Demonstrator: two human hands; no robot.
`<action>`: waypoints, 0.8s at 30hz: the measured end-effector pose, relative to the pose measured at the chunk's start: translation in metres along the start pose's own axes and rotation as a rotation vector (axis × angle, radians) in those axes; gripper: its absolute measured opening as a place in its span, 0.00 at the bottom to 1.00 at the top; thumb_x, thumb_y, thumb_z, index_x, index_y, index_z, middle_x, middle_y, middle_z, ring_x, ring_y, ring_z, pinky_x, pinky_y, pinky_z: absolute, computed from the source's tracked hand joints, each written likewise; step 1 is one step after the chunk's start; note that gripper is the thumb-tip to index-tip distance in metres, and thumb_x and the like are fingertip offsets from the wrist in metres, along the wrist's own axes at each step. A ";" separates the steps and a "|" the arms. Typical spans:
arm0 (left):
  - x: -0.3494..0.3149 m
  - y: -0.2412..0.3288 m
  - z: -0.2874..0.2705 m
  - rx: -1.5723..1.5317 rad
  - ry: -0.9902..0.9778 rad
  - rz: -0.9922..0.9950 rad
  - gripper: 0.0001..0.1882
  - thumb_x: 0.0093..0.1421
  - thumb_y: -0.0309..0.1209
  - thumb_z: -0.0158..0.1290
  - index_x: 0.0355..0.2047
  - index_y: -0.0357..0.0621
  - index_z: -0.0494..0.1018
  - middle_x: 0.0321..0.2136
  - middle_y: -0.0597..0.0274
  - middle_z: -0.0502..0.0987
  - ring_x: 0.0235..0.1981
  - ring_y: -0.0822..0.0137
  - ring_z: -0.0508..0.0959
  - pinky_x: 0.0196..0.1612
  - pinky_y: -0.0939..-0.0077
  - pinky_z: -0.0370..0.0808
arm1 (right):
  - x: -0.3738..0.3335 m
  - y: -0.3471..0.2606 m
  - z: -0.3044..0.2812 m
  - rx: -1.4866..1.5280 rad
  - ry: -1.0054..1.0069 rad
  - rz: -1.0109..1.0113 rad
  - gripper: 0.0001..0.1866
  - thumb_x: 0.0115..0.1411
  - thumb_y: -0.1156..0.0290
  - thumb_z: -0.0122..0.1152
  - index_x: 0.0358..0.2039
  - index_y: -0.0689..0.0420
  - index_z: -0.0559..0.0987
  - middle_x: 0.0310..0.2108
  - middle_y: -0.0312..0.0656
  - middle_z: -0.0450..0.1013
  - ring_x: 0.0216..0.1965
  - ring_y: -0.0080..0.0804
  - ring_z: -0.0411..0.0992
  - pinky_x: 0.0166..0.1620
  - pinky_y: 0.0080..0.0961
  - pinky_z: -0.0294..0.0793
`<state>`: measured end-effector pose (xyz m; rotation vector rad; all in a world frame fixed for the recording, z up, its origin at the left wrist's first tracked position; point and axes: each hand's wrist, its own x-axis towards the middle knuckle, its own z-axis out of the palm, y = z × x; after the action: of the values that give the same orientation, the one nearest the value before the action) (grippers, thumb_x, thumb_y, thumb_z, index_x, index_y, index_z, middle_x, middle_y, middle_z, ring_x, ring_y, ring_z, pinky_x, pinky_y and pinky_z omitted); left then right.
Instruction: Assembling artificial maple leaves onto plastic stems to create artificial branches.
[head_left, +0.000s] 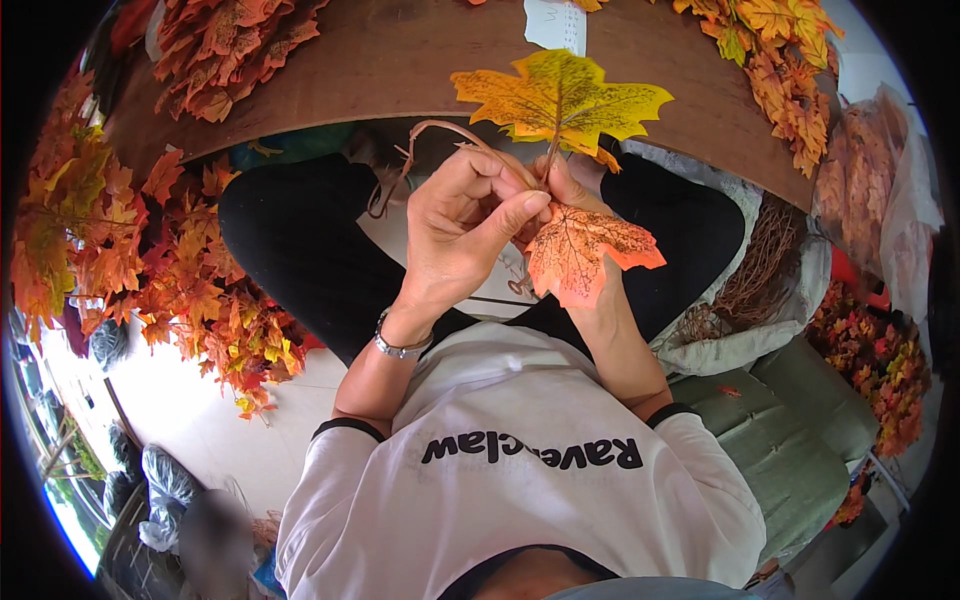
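Note:
My left hand (pixel 455 225), with a metal watch band at its wrist, is closed, thumb against fingers, on a thin brown vine stem (pixel 450 127). The stem's free end curls out to the left and hangs down. Close against it, my right hand (pixel 575 190) pinches the base of an artificial maple leaf spray, and its fingers are partly hidden. The spray's yellow-green leaf (pixel 575 100) spreads above my hands. Its orange leaf (pixel 588 252) hangs below, covering part of my right hand and wrist.
A curved brown table (pixel 400 75) stands in front, with red-orange leaf bunches (pixel 225 60) at left and yellow-orange ones (pixel 785 90) at right. More leaf garlands (pixel 190 280) hang at my left. A white sack of brown stems (pixel 765 260) and a green padded seat (pixel 765 430) are at right.

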<state>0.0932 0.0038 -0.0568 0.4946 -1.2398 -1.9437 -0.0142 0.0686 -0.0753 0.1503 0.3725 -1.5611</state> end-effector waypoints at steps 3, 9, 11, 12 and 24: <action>0.000 0.000 -0.001 0.010 -0.010 -0.016 0.06 0.53 0.19 0.50 0.29 0.34 0.63 0.27 0.58 0.72 0.26 0.76 0.73 0.28 0.86 0.73 | 0.001 0.001 0.000 -0.036 0.013 -0.038 0.08 0.55 0.65 0.55 0.30 0.56 0.73 0.27 0.33 0.70 0.29 0.21 0.68 0.34 0.20 0.68; -0.001 -0.001 -0.001 0.017 -0.013 -0.008 0.06 0.54 0.19 0.50 0.29 0.34 0.63 0.26 0.58 0.72 0.26 0.76 0.74 0.28 0.86 0.73 | 0.003 0.001 -0.005 -0.063 -0.015 -0.034 0.09 0.54 0.64 0.56 0.30 0.56 0.73 0.25 0.32 0.69 0.26 0.20 0.66 0.32 0.19 0.66; 0.000 0.000 0.000 0.010 -0.014 -0.011 0.06 0.54 0.19 0.50 0.29 0.34 0.63 0.26 0.59 0.72 0.26 0.76 0.73 0.28 0.86 0.73 | 0.002 0.001 -0.003 -0.050 0.044 -0.037 0.09 0.54 0.64 0.56 0.30 0.56 0.74 0.25 0.32 0.69 0.25 0.21 0.66 0.31 0.20 0.66; 0.000 0.001 0.000 0.005 -0.014 -0.014 0.06 0.54 0.19 0.50 0.29 0.34 0.63 0.26 0.59 0.72 0.26 0.76 0.73 0.28 0.86 0.73 | 0.002 0.001 -0.003 -0.050 0.043 -0.037 0.09 0.54 0.64 0.56 0.30 0.56 0.74 0.25 0.32 0.69 0.25 0.21 0.66 0.31 0.20 0.66; -0.001 0.000 -0.001 0.031 -0.008 -0.004 0.06 0.54 0.19 0.50 0.29 0.34 0.63 0.26 0.59 0.72 0.25 0.77 0.73 0.27 0.86 0.72 | 0.004 0.005 0.000 -0.070 0.160 -0.064 0.09 0.54 0.65 0.57 0.30 0.57 0.74 0.25 0.33 0.70 0.25 0.21 0.66 0.30 0.18 0.66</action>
<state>0.0944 0.0043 -0.0571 0.5055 -1.2770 -1.9339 -0.0093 0.0653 -0.0777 0.2116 0.5621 -1.6009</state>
